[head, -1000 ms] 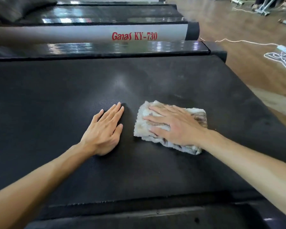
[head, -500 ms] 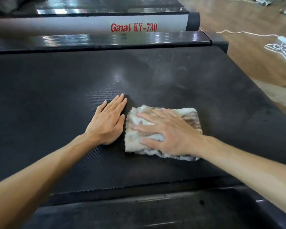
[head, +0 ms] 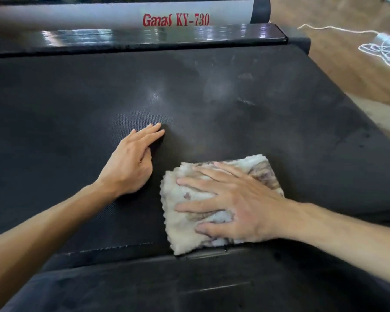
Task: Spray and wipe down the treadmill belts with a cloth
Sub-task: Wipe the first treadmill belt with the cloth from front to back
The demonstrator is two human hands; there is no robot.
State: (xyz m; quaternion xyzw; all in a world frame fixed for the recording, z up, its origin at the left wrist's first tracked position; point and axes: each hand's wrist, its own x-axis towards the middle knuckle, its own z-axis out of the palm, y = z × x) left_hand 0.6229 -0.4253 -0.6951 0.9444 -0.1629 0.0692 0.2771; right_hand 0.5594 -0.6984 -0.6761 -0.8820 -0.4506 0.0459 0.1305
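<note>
right hand, fingers spread flat, presses folded cloth at belt edge; left hand flat. risk: cloth corner snagging in the rear gap beneath the fingers.

"Ganas KY-730" (red lettering) on the white side rail

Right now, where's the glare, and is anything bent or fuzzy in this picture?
Head view: window glare streaks the glossy side rail; a soft sheen sits on the belt beyond the left hand. The wide lens bows the rails; cloth and right hand look sharp.
</note>
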